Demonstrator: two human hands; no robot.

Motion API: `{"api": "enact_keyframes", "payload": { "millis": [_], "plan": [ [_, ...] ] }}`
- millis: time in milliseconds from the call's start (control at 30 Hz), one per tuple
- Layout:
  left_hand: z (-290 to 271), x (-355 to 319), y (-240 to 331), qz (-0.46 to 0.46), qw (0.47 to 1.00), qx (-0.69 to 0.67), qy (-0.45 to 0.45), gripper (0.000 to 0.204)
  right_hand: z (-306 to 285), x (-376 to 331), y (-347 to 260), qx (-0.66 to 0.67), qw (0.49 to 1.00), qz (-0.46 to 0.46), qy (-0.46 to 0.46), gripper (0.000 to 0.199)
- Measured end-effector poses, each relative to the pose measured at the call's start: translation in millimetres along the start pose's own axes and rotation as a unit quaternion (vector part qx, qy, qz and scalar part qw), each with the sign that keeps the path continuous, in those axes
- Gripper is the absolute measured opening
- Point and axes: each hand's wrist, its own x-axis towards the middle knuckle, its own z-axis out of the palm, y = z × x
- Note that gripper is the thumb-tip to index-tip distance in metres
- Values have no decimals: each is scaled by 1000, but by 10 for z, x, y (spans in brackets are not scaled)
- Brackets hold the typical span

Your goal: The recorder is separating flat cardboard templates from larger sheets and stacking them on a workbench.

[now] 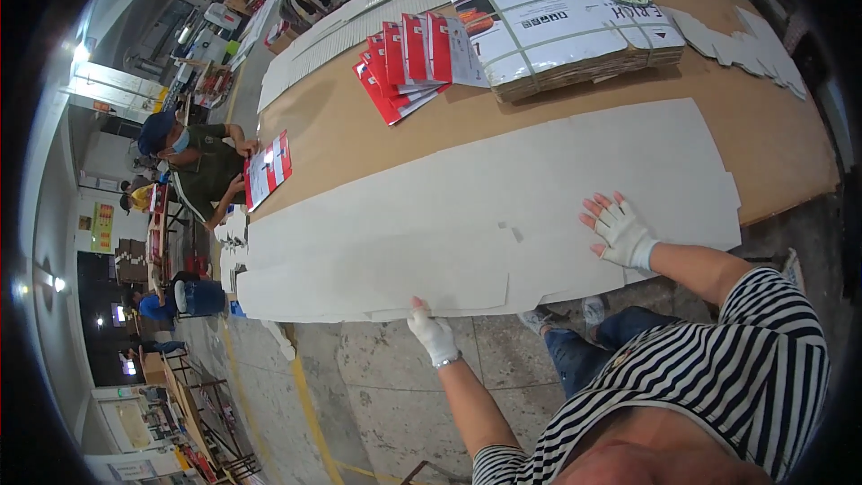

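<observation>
A big flat white cardboard sheet [467, 216] lies on the brown table [772, 135] and overhangs its near edge. My left hand [431, 330], in a white fingerless glove, grips the sheet's near edge from below with the thumb on top. My right hand [618, 229], also gloved, rests flat with fingers spread on the sheet's right part.
A strapped bundle of flat cartons [566, 22] and fanned red-and-white flat boxes [409, 63] lie further back on the table. A person in a cap and mask [193, 166] works at the left end with a red-and-white box [268, 169]. Concrete floor [377, 395] lies below me.
</observation>
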Motion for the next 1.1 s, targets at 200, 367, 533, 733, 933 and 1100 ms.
{"api": "enact_keyframes", "payload": {
  "millis": [200, 367, 533, 733, 933, 1100],
  "plan": [
    [18, 24, -244, 242, 918, 313, 42, 32, -13, -12, 14, 2, 1000, -1, -1, 71],
    [53, -125, -136, 203, 952, 226, 33, 35, -38, -19, 39, -4, 1000, -1, -8, 71],
    [41, -34, -74, 12, 990, 114, 79, 37, 3, -22, 33, -6, 1000, -1, -4, 71],
    [116, -107, -294, 228, 912, 338, 47, 39, 28, -35, 70, -26, 1000, 3, -14, 71],
    [-55, -41, -103, 39, 998, 7, 43, 42, -5, -61, 80, 5, 1000, -12, 7, 74],
    [19, 40, -160, 104, 973, 187, 90, 38, -42, -59, 73, 12, 1000, -10, 4, 72]
  ]
}}
